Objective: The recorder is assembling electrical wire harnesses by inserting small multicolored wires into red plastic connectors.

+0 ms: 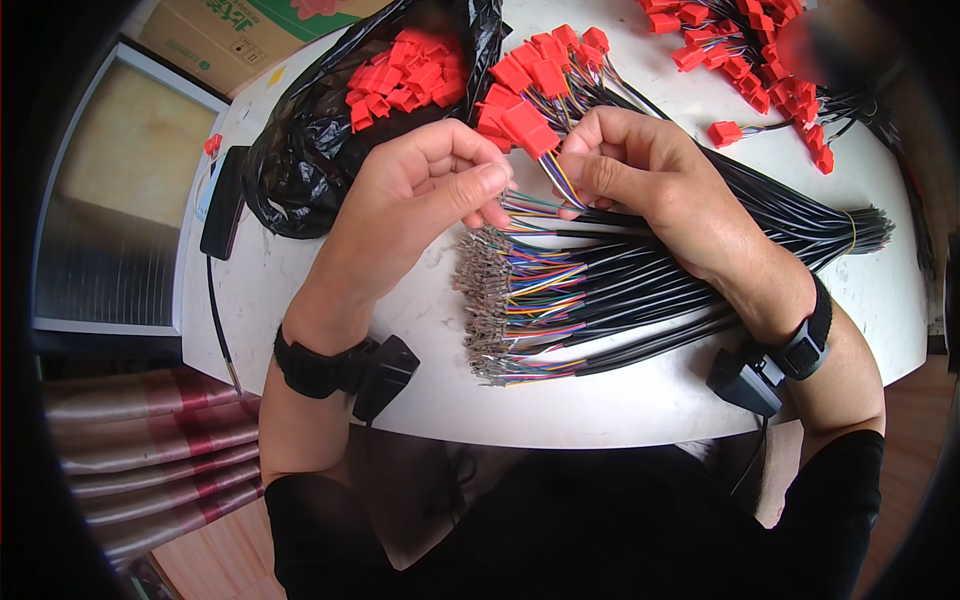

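Observation:
My left hand [432, 178] is closed in a pinch above the stripped cable ends; whatever lies between its fingertips is too small to make out. My right hand [655, 180] pinches thin coloured wires [565, 185] that run up into a red plastic connector [529, 128]. Under and in front of both hands spreads a bundle of black cables [640, 290]. Their fanned ends are coloured wires tipped with metal crimp terminals [485, 300]. Several more red connectors [545, 65] with wires attached are heaped just beyond my hands.
A black plastic bag [290, 170] holding loose red connectors [410, 80] lies at the far left of the white table [440, 400]. More wired red connectors [745, 75] are piled at the far right. A cardboard box [220, 45] stands behind; a black device [224, 205] with a cord lies left.

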{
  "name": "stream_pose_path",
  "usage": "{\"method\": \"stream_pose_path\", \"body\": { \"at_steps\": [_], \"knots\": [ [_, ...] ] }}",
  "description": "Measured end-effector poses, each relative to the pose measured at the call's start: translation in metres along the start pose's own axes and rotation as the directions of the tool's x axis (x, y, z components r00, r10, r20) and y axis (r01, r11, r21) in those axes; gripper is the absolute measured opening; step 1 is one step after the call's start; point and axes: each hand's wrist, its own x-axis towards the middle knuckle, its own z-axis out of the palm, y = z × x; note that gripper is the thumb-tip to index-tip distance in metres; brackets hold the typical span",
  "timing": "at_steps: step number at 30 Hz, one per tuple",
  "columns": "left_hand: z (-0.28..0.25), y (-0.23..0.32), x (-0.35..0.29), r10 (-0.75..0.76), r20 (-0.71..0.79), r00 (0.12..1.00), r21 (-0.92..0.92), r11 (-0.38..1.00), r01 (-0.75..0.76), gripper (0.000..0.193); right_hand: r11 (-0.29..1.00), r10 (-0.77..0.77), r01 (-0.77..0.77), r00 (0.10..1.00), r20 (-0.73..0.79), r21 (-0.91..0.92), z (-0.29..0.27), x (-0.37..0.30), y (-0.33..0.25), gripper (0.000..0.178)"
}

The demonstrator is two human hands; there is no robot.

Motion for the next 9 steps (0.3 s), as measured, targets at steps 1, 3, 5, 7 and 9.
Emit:
{"method": "stream_pose_path", "body": {
  "at_steps": [1, 3, 5, 7, 9],
  "knots": [
    [-0.0008, -0.0011, 0.0000, -0.017, 0.047, 0.999, 0.041, 0.999, 0.015, 0.010, 1.000, -0.001, 0.001, 1.000, 0.000, -0.014, -0.0002, 0.0001, 0.0001, 0.012],
    [-0.0001, -0.0034, -0.0004, 0.001, 0.071, 0.997, 0.023, 1.000, -0.003, 0.010, 1.000, -0.008, 0.008, 1.000, 0.000, -0.007, -0.0006, 0.0002, 0.0011, 0.012],
    [0.0001, -0.0051, 0.0001, 0.020, 0.096, 0.995, 0.005, 1.000, -0.020, 0.009, 1.000, -0.015, 0.015, 1.000, -0.001, 0.000, -0.0009, -0.0001, 0.0014, 0.012],
    [-0.0008, -0.0064, 0.0003, 0.048, 0.099, 0.994, 0.030, 0.998, -0.052, 0.011, 0.999, -0.009, 0.009, 1.000, -0.006, 0.034, -0.0006, -0.0001, 0.0010, 0.012],
    [0.0004, -0.0078, 0.0004, 0.090, 0.096, 0.991, 0.049, 0.994, -0.095, 0.010, 0.998, 0.017, -0.018, 1.000, 0.024, 0.066, -0.0007, -0.0010, -0.0028, 0.014]
  ]
}}
